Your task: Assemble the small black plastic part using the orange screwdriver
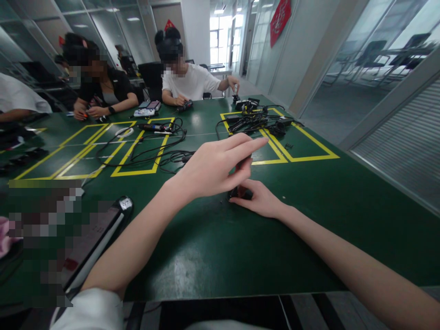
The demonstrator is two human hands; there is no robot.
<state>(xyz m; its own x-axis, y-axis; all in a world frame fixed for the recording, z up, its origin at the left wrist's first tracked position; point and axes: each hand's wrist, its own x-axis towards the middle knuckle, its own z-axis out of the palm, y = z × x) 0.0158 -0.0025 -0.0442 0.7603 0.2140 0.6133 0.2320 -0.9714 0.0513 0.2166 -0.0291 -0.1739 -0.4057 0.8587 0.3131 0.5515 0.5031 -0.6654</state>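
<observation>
No text, brand or number can be read with certainty. Light strokes are carried by a red diamond-shaped hanging (280, 22) on the pale wall panel (292, 39), but no character can be made out. On a smaller red pointed hanging (168, 25) at the back, marks are too small to be resolved. Faint digit-like marks are shown on a flat, dark-screened device with a black rounded end (108, 224); value not legible. Dark print on its small white patch (125, 203) is blurred.

Head cam, worn, faces fwd/down across table (192, 261), L hand (215, 167) & R hand (264, 201) up close.
</observation>
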